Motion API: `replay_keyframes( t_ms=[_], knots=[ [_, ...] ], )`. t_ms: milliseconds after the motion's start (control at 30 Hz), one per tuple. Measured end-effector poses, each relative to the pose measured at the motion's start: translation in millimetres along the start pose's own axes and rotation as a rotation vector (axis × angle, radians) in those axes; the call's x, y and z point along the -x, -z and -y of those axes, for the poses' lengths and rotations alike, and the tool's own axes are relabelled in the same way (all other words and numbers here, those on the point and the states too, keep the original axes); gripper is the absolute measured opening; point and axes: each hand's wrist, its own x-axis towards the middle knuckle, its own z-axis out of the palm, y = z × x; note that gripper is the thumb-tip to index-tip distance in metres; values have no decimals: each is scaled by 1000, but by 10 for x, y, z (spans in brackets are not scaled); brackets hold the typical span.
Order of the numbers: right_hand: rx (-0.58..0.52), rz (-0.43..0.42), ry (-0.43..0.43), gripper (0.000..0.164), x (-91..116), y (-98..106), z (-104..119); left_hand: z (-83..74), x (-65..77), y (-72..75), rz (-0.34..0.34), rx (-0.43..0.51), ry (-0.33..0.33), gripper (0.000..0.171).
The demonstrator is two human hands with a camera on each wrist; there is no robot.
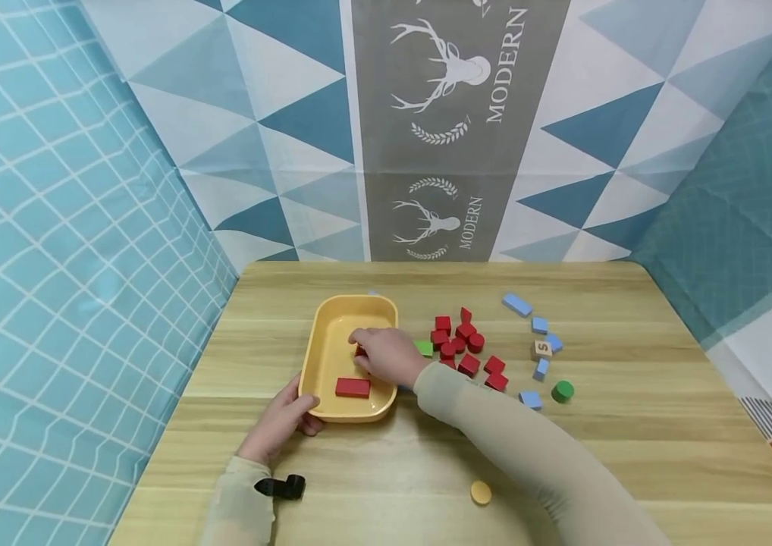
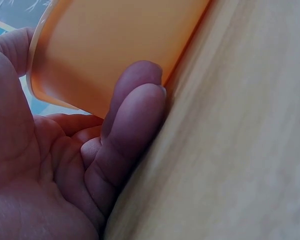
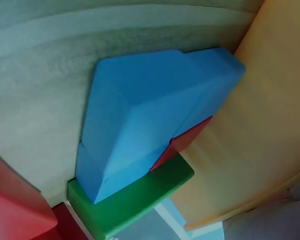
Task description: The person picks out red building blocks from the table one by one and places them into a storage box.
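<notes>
A yellow plastic tray point(image 1: 331, 334) stands on the table. My left hand point(image 1: 281, 419) grips its near left corner, thumb over the rim; in the left wrist view, curled fingers point(image 2: 130, 120) lie against the outer wall. My right hand point(image 1: 393, 355) reaches over the tray's right side. Its fingertips pinch a small red block point(image 1: 360, 351), mostly hidden by the hand. Below that, a red rectangular block point(image 1: 353, 387) lies flat on the tray floor. In the right wrist view, blue blocks point(image 3: 140, 110) and a green block point(image 3: 135, 200) lie beside the tray's outer wall point(image 3: 270, 100).
Several red blocks point(image 1: 468, 365) cluster right of the tray. Farther right are several blue blocks point(image 1: 517, 305), a wooden letter cube point(image 1: 541, 349) and a green cylinder point(image 1: 563, 391). Near the front lies a yellow disc point(image 1: 481, 493). Patterned cloth point(image 1: 277, 114) hangs behind the wooden table.
</notes>
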Motion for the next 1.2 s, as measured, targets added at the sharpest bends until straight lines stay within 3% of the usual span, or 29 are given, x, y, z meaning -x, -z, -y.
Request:
replay_keyframes(
  t_ms=[533,667,800,900,1100,1200],
  knots=[
    [46,-8,13,24,-5,-3,16,-23,13,-1,-7,-9,-15,47],
    [17,-19,16,21,3,-23,2,-15,13,2,-3,-10,-15,47],
    [-61,-85,43,19,31,-15,-49,4,16,12,0,-15,-14,53],
    [-106,-143,31,23,75,79,-148,14,13,19,-2,-16,-14,56],
    [-199,-271,-117,18,289,390,-555,13,0,11,-3,-1,-19,58],
    [-195,-243,-129,10,443,476,-733,13,2,14,-12,-1,-9,57]
  ],
)
